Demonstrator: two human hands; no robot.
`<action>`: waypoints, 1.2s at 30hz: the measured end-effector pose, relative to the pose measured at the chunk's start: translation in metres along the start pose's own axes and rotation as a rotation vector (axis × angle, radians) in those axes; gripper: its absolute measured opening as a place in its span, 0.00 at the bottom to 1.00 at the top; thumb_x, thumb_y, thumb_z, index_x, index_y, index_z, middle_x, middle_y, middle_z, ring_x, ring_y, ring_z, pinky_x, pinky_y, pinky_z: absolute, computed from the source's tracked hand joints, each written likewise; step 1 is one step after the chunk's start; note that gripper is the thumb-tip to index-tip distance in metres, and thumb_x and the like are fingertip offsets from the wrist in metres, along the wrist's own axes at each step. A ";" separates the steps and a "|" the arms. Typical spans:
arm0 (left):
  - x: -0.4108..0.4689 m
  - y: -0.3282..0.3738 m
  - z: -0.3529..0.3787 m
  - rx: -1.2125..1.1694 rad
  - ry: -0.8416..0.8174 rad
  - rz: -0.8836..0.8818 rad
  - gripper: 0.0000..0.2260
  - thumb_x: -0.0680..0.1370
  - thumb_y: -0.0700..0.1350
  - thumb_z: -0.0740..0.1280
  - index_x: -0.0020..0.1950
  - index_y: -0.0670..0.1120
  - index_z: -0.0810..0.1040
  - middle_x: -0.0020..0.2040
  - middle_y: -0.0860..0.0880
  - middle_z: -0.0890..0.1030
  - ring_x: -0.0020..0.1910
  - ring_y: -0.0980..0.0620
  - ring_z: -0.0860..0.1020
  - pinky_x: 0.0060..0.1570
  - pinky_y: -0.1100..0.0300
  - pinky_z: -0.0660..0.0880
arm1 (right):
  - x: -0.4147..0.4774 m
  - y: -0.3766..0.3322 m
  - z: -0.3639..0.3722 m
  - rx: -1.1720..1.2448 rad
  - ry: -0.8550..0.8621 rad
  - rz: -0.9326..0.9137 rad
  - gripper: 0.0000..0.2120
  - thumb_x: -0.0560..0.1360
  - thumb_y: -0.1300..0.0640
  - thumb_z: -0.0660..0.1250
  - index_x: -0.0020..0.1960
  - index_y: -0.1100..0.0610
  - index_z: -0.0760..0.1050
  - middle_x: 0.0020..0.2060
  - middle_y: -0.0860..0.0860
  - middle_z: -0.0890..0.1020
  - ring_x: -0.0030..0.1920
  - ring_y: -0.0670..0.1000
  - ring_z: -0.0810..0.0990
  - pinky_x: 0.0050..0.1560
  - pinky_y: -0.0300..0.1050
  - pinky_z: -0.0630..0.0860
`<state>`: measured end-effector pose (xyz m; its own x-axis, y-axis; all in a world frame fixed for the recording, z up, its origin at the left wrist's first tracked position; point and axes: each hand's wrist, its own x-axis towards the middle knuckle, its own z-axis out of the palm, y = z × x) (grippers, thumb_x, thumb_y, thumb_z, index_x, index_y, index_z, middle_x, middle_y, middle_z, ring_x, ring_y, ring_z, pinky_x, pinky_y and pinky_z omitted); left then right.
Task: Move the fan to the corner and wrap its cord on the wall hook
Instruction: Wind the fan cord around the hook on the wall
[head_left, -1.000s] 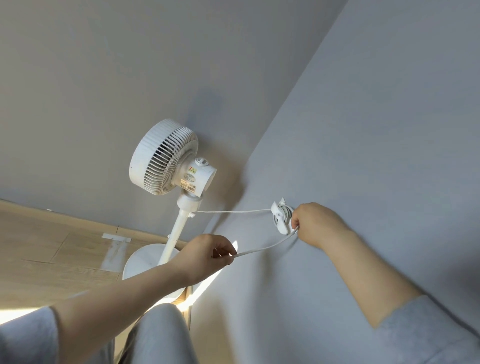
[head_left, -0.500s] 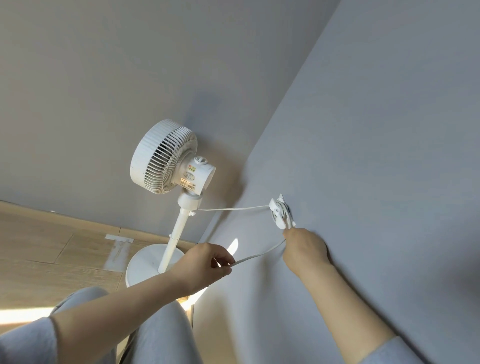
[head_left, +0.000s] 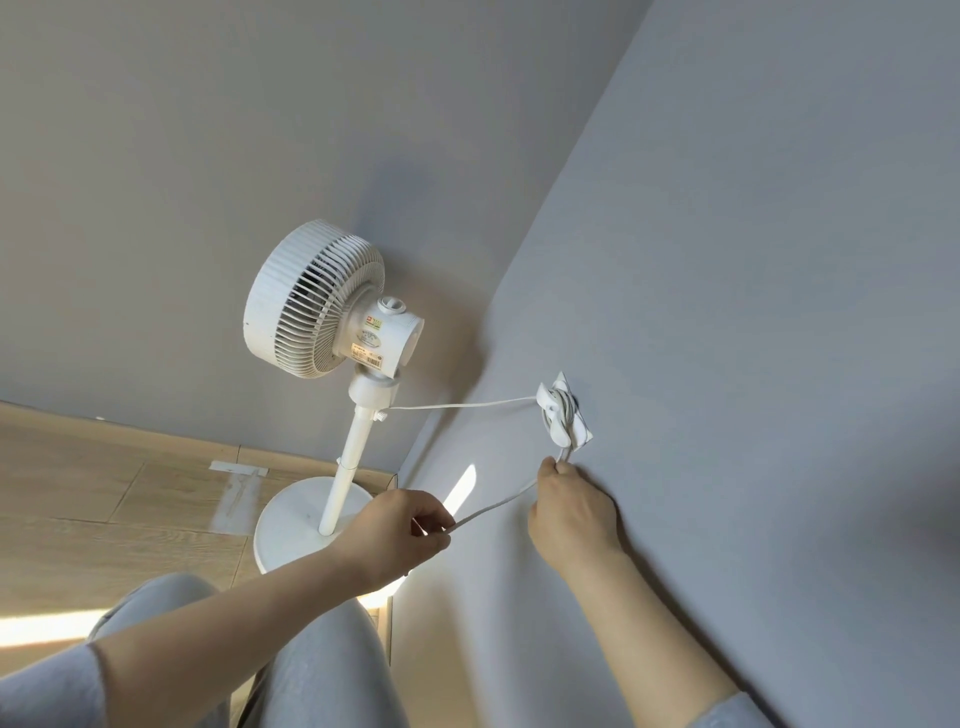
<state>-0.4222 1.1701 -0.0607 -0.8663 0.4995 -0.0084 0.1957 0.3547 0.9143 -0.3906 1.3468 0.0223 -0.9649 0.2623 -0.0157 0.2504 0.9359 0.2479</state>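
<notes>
A white pedestal fan (head_left: 332, 312) stands on its round base in the corner where two grey walls meet. Its white cord (head_left: 457, 406) runs taut from the pole to a white wall hook (head_left: 563, 410) on the right wall, with several turns wound around the hook. Just below the hook my right hand (head_left: 569, 512) pinches the cord against the wall. From there the cord sags left to my left hand (head_left: 397, 535), which grips it in closed fingers.
Wooden floor (head_left: 104, 493) lies at the left with a strip of pale tape (head_left: 236, 486) on it. My knee in grey trousers (head_left: 322, 660) fills the bottom centre. Sunlight patches fall near the fan base.
My right hand has dropped from beside the hook to below it, drawing the cord down. The left hand stays on the cord's slack part.
</notes>
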 end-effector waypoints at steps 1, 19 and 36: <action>0.002 -0.001 0.000 -0.008 -0.004 -0.014 0.04 0.74 0.42 0.68 0.46 0.48 0.81 0.34 0.57 0.77 0.27 0.64 0.75 0.27 0.69 0.71 | 0.002 0.000 0.002 0.016 0.003 -0.006 0.24 0.77 0.61 0.57 0.72 0.62 0.59 0.66 0.54 0.71 0.63 0.53 0.75 0.56 0.45 0.75; 0.087 -0.013 -0.014 -0.120 0.020 -0.382 0.10 0.77 0.43 0.65 0.39 0.42 0.83 0.31 0.51 0.79 0.24 0.54 0.70 0.22 0.65 0.67 | -0.010 0.002 0.030 0.765 0.011 0.106 0.24 0.75 0.52 0.62 0.71 0.46 0.67 0.42 0.44 0.77 0.45 0.47 0.78 0.54 0.45 0.77; 0.187 0.021 -0.019 -0.272 0.093 -0.513 0.12 0.75 0.45 0.67 0.33 0.43 0.81 0.28 0.48 0.79 0.25 0.52 0.71 0.30 0.62 0.65 | -0.003 0.000 0.070 1.535 -0.164 0.405 0.06 0.76 0.54 0.65 0.51 0.55 0.75 0.40 0.50 0.82 0.34 0.46 0.81 0.42 0.44 0.81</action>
<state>-0.5888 1.2557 -0.0353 -0.8583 0.2417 -0.4526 -0.3732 0.3113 0.8740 -0.3823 1.3629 -0.0452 -0.8246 0.4677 -0.3183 0.4131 0.1134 -0.9036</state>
